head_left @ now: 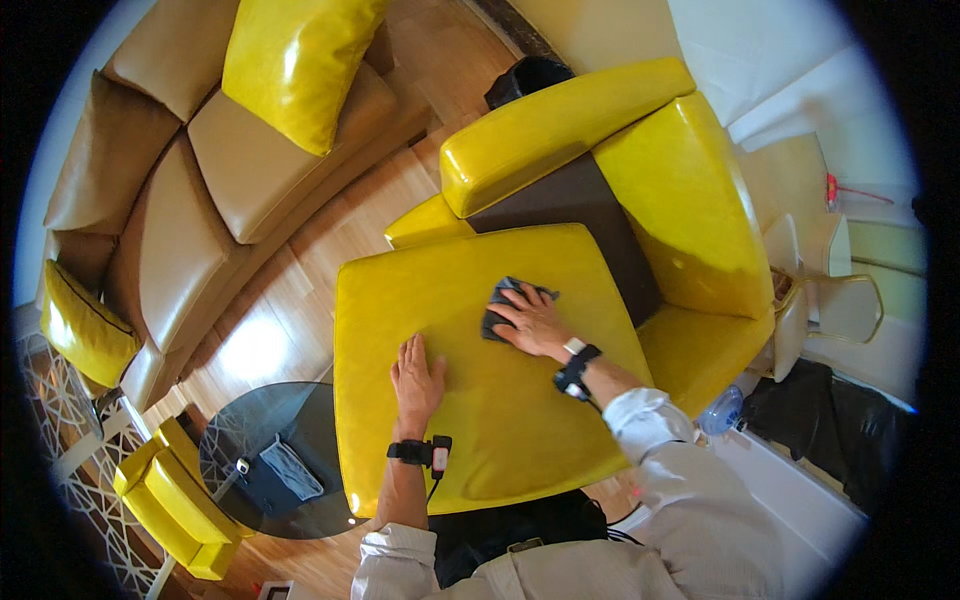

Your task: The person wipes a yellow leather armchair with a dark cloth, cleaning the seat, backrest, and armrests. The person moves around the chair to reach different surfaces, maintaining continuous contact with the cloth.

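Observation:
A large, square yellow cushion (pixel 480 430) with a glossy, leather-like cover lies flat in front of me, its far edge against the yellow armchair (pixel 690 190). Under my right hand (pixel 537 322) is a crumpled dark grey cloth (pixel 493 322), pressed onto the cushion's upper right part with the fingers spread over it. My left hand (pixel 417 380) rests flat on the cushion's left half, fingers stretched and holding nothing. Both wrists carry black straps with small devices.
Left of me stands a round dark glass table (pixel 235 420) with a folded grey-blue cloth (pixel 291 468) on it. A curved tan sofa (pixel 170 245) with yellow pillows runs along the far left. At right are a clear bottle (pixel 722 410) and a black bag (pixel 820 415).

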`<state>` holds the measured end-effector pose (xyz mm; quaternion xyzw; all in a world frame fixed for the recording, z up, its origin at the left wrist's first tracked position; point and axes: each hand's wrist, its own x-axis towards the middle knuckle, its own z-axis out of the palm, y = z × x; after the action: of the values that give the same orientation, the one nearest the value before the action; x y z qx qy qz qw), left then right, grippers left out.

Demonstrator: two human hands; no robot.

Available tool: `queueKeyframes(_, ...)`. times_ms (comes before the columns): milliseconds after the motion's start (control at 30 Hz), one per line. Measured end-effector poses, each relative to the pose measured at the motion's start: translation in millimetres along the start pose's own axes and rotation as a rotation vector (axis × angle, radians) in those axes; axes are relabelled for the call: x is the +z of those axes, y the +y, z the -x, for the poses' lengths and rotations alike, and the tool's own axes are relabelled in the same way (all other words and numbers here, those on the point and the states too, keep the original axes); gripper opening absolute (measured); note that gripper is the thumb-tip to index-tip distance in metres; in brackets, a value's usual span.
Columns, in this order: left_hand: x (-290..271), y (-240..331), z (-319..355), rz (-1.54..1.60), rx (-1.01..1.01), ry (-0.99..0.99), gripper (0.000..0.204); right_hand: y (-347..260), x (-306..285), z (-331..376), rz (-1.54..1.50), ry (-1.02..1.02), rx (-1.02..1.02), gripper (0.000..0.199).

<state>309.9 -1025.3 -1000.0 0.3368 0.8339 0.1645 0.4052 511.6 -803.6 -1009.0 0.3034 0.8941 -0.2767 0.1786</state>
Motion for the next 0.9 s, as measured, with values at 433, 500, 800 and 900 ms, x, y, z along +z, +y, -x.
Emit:
queueKeyframes(433,-26,-40,4,0.106,-0.094,0.094,0.067,-39,0,-31,-0.037,-0.147,-0.169,0.049)
queueKeyframes(500,-29,-46,6,0.101,-0.094,0.123,0.067,-57,10,-55,-0.029,-0.161,-0.183,0.054)
queueKeyframes(800,-56,-91,39,0.197,-0.199,0.283,0.07,-186,78,-149,-0.076,-0.232,-0.332,0.056)
queueKeyframes(900,-69,-100,50,0.339,-0.257,0.282,0.069,-227,95,-151,-0.044,-0.171,-0.464,0.05)
